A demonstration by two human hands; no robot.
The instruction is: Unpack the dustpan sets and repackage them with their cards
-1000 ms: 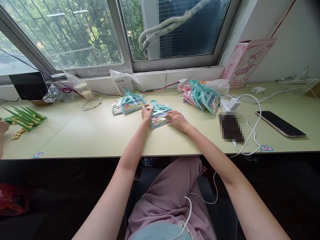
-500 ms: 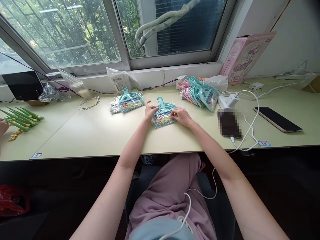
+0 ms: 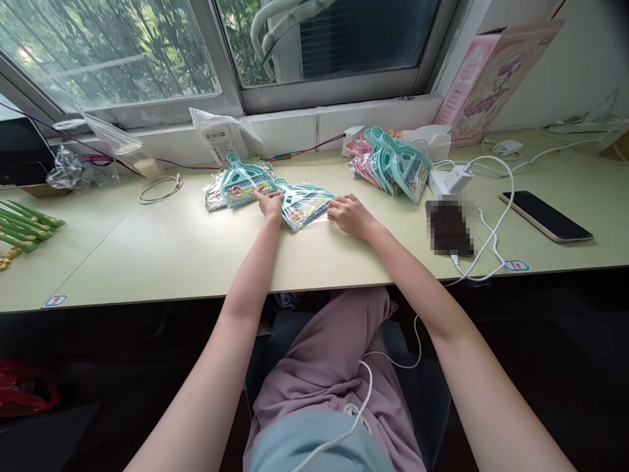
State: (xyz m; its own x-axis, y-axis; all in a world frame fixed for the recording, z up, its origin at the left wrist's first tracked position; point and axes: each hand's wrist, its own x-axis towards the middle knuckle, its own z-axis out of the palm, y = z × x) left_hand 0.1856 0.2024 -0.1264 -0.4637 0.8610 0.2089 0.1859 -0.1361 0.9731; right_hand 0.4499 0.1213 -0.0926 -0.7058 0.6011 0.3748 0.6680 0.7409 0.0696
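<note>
A small turquoise dustpan set in a clear plastic bag (image 3: 303, 204) lies at a slant on the table between my hands, its handle toward the upper left. My left hand (image 3: 270, 204) is at its left side, thumb on the bag near the handle; its other fingertips reach over the edge of a neighbouring bagged turquoise dustpan set (image 3: 243, 187). My right hand (image 3: 350, 215) is closed, with fingertips pinching the right edge of the bag. The fingers' undersides are hidden.
Several bagged turquoise and pink dustpan sets (image 3: 393, 164) are heaped at the back right. Beside them are a white charger (image 3: 455, 180), a blurred-out dark device (image 3: 449, 226), white cables and a phone (image 3: 546, 216). Green stick-like items (image 3: 24, 223) lie far left; the table's front edge is near.
The dustpan set has turned, its handle swinging left, and now sits against the neighbouring set. My left hand has moved left with it; my right hand has shifted to the bag's edge. The view has tilted.
</note>
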